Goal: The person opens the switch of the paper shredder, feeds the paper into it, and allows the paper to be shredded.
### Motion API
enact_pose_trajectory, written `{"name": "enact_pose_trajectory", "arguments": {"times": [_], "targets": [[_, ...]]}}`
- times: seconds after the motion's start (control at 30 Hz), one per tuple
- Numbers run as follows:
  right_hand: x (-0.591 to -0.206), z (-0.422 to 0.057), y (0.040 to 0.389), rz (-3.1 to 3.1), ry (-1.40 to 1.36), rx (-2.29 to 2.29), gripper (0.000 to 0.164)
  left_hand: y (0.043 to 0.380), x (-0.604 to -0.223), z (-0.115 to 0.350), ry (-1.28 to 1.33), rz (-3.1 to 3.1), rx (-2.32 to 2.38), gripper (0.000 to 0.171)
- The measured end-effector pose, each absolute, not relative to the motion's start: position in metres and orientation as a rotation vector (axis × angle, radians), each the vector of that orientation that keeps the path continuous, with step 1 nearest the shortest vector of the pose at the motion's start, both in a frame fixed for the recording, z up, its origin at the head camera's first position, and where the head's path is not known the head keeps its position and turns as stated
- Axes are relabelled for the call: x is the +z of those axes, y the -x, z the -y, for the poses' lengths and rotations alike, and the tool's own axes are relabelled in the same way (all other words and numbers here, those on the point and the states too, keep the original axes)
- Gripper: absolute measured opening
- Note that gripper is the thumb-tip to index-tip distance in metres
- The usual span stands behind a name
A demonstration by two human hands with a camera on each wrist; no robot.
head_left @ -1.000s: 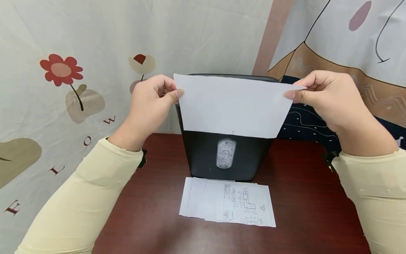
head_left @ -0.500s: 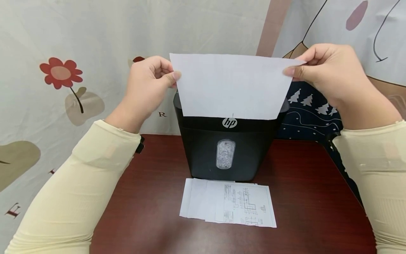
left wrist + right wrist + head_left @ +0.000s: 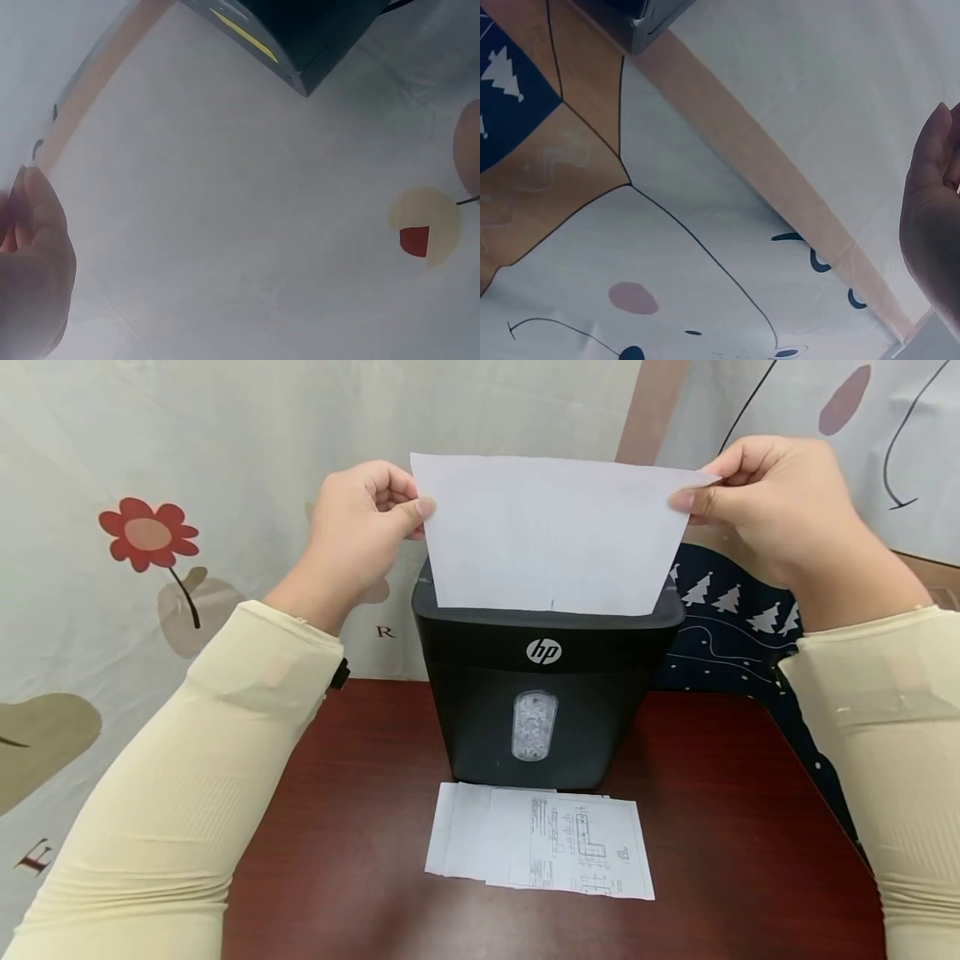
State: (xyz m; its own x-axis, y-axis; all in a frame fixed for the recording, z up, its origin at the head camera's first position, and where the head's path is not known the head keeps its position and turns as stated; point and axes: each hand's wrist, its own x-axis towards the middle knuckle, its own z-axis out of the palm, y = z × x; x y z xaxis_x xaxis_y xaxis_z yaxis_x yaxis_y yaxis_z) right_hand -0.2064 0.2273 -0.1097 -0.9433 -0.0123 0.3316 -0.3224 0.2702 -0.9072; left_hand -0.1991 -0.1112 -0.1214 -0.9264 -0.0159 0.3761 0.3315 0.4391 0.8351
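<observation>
At the lower left and lower right of the frame, two pale yellow sleeves (image 3: 142,785) of ribbed, stretchy-looking cloth come in. Between them is the table (image 3: 337,868), dark red-brown, smooth and a little shiny. At the bottom centre lie some overlapping papers (image 3: 480,835); the top one carries a line drawing with an L-shaped outline, and its small print is too fine to read.

Higher, the left hand (image 3: 363,531) pinches one side of a white sheet (image 3: 555,535) between thumb and fingers, and the right hand (image 3: 787,510) pinches the other side in the same way. The sheet is at the upper centre, stretched wide, with one small dark mark at its lower edge. This edge overlaps the top of a black machine (image 3: 480,718); whether they touch, I cannot tell.

The machine narrows toward its base and bears a round white "hp" logo (image 3: 543,651). Below, a long rounded window (image 3: 535,727) shows pale shredded bits.

Behind hangs a printed cloth (image 3: 300,410), with a red flower (image 3: 147,533) at the left, letters "F" (image 3: 33,856) and "R" (image 3: 384,632), and white trees (image 3: 697,589) on dark blue at the right.
</observation>
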Motion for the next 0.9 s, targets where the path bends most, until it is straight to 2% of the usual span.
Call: {"name": "enact_pose_trajectory", "arguments": {"times": [0.3,0.47,0.9], "targets": [[-0.119,-0.221,0.22,2.111,-0.498,1.837,0.007,0.213,-0.125,0.115,0.316,2.348,-1.485,0.011],[-0.122,-0.219,0.225,2.133,-0.482,1.719,0.011,0.221,-0.129,0.117,0.35,2.329,-1.489,0.013],[-0.129,-0.216,0.235,2.162,-0.44,1.78,0.012,0.229,-0.135,0.118,0.326,2.403,-1.382,0.012]]}}
